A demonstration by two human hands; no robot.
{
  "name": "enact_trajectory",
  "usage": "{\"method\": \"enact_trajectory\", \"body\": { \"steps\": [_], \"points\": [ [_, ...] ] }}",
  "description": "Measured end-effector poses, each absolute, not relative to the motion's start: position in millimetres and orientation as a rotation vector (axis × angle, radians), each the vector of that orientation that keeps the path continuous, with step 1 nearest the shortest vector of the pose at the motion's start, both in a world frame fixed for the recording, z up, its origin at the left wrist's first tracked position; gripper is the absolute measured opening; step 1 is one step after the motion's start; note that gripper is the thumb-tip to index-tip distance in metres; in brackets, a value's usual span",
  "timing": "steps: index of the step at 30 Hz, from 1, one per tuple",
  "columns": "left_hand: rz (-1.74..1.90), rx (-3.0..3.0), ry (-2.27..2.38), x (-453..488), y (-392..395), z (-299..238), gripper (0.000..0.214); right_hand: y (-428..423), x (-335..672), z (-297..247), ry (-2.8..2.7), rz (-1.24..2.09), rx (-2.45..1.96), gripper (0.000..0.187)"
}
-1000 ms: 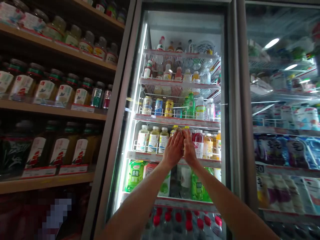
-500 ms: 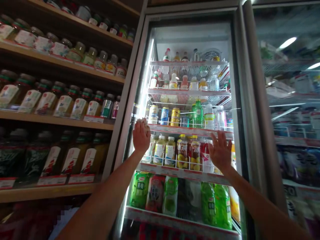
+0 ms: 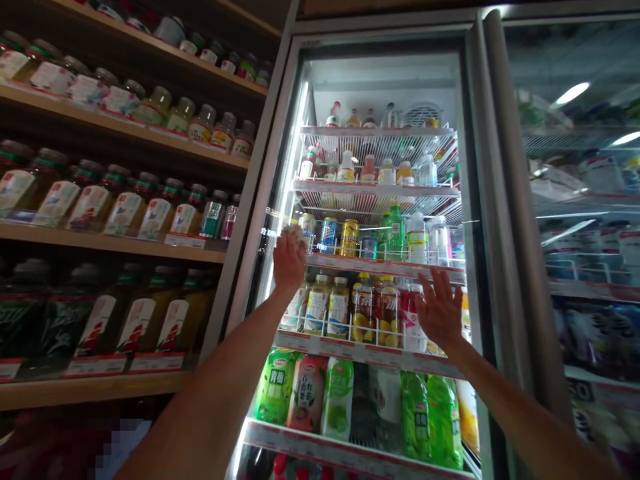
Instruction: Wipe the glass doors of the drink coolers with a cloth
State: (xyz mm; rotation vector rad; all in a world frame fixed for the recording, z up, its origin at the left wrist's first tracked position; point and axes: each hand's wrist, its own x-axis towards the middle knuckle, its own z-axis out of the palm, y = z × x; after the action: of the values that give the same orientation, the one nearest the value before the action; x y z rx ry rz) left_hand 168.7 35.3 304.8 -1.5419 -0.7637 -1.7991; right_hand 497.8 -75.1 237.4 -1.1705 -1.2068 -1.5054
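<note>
A tall glass door [image 3: 370, 77] of a lit drinks fridge stands in front of me. My left hand [image 3: 289, 265] is raised to the left part of the glass, level with the row of cans. Its fingers press a crumpled pale cloth [image 3: 295, 235] against the pane; most of the cloth is hidden under them. My right hand [image 3: 441, 310] is at the right part of the glass, lower down, with fingers spread and nothing in it. Behind the glass near that hand are dark tea bottles with yellow caps [image 3: 387, 310].
Wooden shelves [image 3: 215, 255] with jars and bottles run along the left. A metal upright [image 3: 510, 200] separates this door from another glass door on the right. Green bottles [image 3: 443, 420] and a red bottle [image 3: 306, 393] stand on a low fridge shelf.
My left hand has slid slightly right and up across the glass with the cloth. The right hand stays spread at nearly the same place. The view has shifted slightly.
</note>
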Motion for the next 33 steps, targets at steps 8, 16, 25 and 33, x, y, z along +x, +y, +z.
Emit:
{"method": "enact_trajectory", "body": {
  "steps": [8, 16, 25, 33],
  "points": [
    [-1.679, -1.673, -0.557, 264.7, 11.1, 304.2, 0.043, -73.6, 506.1, 273.0, -1.088, -1.499, -1.217, 0.053],
    [-1.804, -1.563, -0.671, 217.9, 24.8, 325.6, 0.043, -71.7, 508.2, 267.7, -1.089, -1.524, -1.191, 0.052],
    [-1.604, -1.684, -0.479, 281.9, -6.1, 320.6, 0.046, -70.9, 507.0, 266.4, -1.085, -1.485, -1.194, 0.053],
    [-1.83, -1.541, -0.751, 198.3, 26.3, 338.3, 0.048, -73.7, 505.6, 266.0, -1.083, -1.487, -1.216, 0.049]
  ]
}}
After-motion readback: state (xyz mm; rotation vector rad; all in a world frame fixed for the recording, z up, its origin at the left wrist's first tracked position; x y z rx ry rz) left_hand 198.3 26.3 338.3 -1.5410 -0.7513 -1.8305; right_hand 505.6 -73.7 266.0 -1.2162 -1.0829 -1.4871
